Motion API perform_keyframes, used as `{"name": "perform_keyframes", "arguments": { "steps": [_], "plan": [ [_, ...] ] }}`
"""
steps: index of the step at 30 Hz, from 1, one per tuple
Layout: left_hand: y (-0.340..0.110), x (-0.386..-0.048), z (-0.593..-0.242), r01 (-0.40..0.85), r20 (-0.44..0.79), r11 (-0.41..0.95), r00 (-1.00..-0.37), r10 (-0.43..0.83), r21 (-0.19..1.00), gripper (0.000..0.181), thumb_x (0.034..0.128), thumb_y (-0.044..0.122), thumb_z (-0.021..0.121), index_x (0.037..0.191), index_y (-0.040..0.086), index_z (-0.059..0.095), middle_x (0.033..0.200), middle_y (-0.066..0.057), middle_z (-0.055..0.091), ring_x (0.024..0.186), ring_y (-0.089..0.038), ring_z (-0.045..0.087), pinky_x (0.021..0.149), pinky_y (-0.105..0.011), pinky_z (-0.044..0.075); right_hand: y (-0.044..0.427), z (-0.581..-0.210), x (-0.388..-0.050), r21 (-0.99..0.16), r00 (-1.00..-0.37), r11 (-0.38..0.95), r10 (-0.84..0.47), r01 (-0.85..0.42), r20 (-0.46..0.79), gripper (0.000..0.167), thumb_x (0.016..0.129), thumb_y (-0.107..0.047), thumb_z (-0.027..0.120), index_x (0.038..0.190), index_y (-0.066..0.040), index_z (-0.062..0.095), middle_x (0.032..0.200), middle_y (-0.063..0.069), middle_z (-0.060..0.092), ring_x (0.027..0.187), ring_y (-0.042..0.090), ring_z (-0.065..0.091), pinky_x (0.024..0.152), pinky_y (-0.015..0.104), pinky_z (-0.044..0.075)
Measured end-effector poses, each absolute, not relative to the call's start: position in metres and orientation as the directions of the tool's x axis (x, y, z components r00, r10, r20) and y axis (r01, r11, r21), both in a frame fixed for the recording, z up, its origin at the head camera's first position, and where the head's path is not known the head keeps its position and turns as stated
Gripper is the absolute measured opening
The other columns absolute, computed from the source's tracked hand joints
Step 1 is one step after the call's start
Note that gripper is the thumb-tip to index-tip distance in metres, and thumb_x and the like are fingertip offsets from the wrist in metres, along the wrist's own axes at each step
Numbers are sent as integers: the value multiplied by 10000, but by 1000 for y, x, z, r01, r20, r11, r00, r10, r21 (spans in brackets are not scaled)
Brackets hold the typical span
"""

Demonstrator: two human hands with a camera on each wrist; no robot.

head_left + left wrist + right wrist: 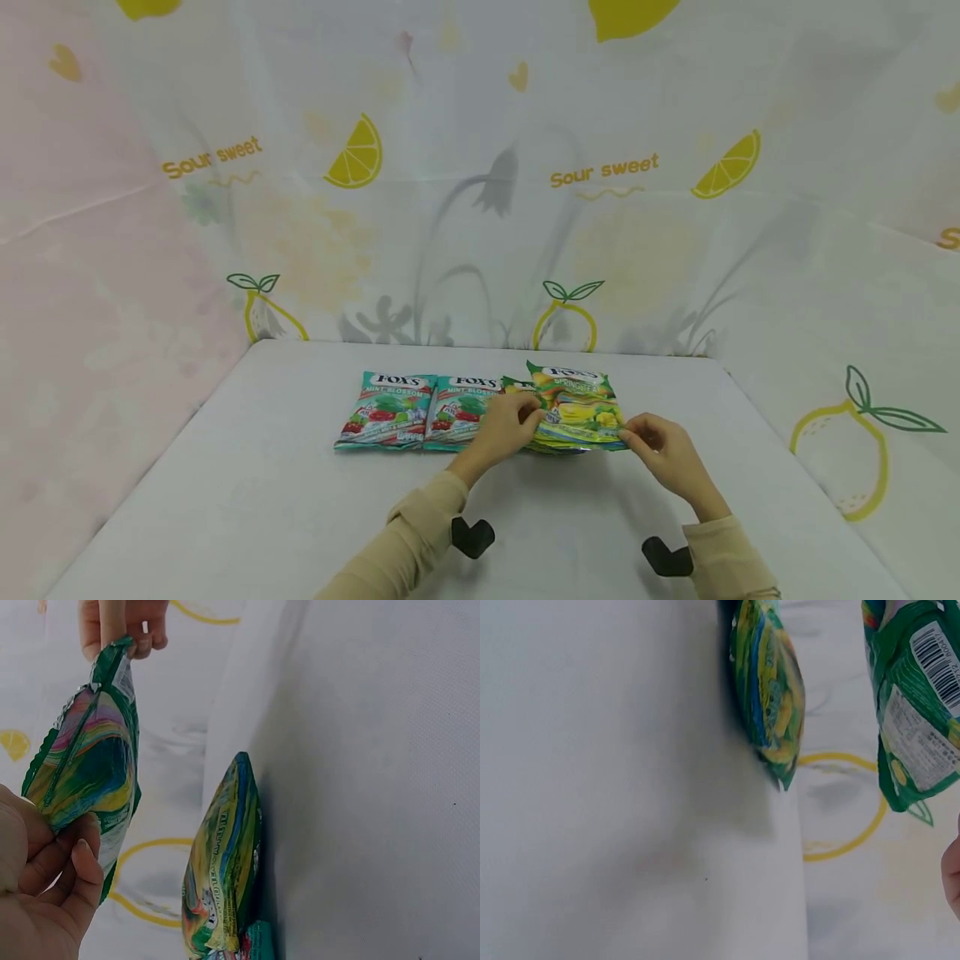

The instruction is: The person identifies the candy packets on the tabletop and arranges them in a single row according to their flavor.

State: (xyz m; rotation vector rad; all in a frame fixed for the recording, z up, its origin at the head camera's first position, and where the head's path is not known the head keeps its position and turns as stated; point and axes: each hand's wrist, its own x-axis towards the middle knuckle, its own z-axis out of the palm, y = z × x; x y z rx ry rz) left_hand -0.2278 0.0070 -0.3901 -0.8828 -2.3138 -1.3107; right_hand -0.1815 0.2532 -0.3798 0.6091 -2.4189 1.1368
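Observation:
A green and yellow candy bag (pixel 577 408), marked Fox's Spring Tea, is held up off the table between both hands. My left hand (pixel 512 421) pinches its left side; in the left wrist view, the fingertips (pixel 86 832) curl on the wrapper. At the lower right corner, my right hand (pixel 667 454) pinches the edge. The held bag's back (pixel 919 712), with a barcode, shows in the right wrist view, where little of the hand appears. Another yellow-green bag (pixel 221 870) lies below and behind the held one, largely hidden in the head view.
Two teal Mint Blossom candy bags (pixel 386 412) lie side by side to the left of the left hand, which partly covers the nearer one. A white table (pixel 225 500) carries everything. Behind it hangs a lemon-printed cloth (pixel 465 250).

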Motion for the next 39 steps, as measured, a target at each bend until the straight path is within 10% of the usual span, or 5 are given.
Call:
{"name": "perform_keyframes", "arguments": {
  "steps": [39],
  "plan": [
    [51, -255, -403, 637, 466, 518, -771, 435, 570, 114, 899, 14, 592, 800, 6, 647, 629, -57, 587, 499, -32, 370, 508, -150, 307, 283, -404, -206, -651, -870, 625, -94, -429, 483, 49, 833, 64, 626, 785, 57, 619, 693, 84, 627, 597, -16, 492, 522, 202, 438]
  ]
}}
